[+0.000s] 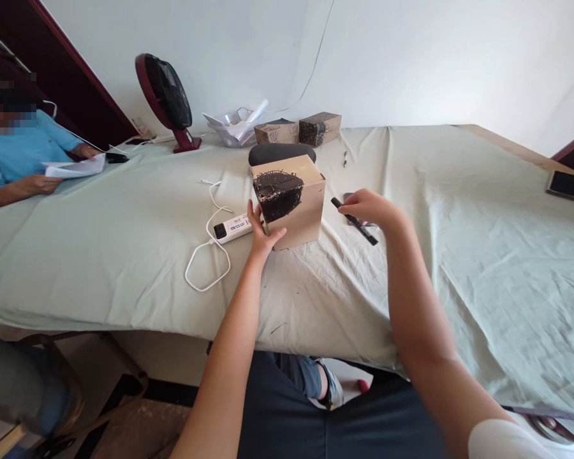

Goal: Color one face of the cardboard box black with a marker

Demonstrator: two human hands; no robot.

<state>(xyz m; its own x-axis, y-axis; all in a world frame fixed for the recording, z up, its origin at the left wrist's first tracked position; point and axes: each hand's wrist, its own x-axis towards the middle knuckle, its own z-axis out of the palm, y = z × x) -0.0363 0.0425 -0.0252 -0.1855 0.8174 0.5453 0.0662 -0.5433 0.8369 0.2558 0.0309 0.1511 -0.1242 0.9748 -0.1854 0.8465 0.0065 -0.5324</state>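
Observation:
A small cardboard box (296,207) stands on the cloth-covered table (124,255), one face largely blacked in with marker. My left hand (261,233) rests against the box's lower left corner, fingers spread along its side and thumb under the front edge. To the right of the box, my right hand (370,205) is closed around a black marker (361,226), whose tip points down and right just above the cloth.
A white power bank (232,227) with a looped white cable lies left of the box. Behind it are a dark pad (280,153), two more boxes (299,131), crumpled plastic and a fan (167,95). Another person in blue sits at left holding paper. A phone (565,185) lies far right.

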